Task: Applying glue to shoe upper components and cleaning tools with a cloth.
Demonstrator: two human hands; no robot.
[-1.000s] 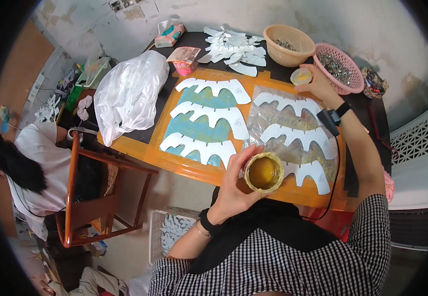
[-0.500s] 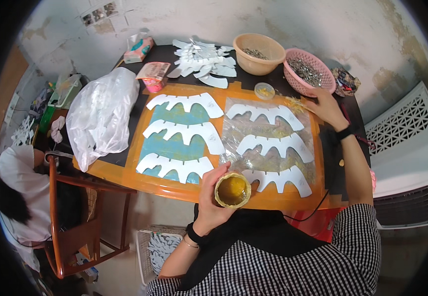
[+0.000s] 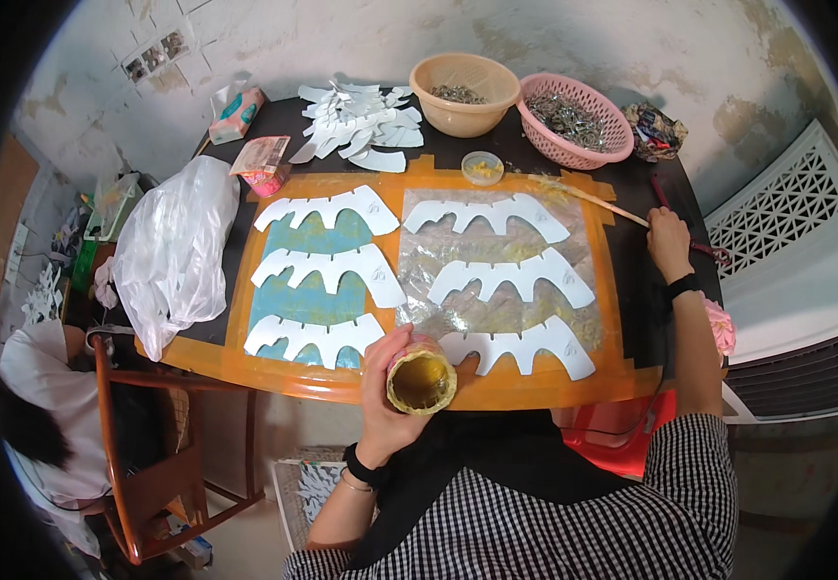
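My left hand (image 3: 386,387) is wrapped around a jar (image 3: 423,381) at the table's near edge. Its mouth is tilted toward me, its rim is crusted pale yellow, and yellowish liquid lies inside. To the right, my right hand (image 3: 668,242) closes on the end of a long wooden brush (image 3: 598,201). The brush's yellow-crusted tip rests on the table near a small clear dish (image 3: 483,168) with yellow bits. White scalloped cut-outs lie in two columns: some on a blue-green sheet (image 3: 317,229), such as the middle one (image 3: 332,266), others on a clear, yellow-smeared sheet (image 3: 414,253).
Along the back stand a pink packet (image 3: 262,164), a tissue pack (image 3: 236,112), a pile of white cut-outs (image 3: 356,126), a beige bowl (image 3: 465,95) and a pink basket (image 3: 576,121) of metal pieces. A plastic bag (image 3: 173,251) sits left, near a seated person (image 3: 47,406).
My right hand has moved right and nearer, along to the brush's handle end. My left hand still holds the jar. The view has shifted slightly.
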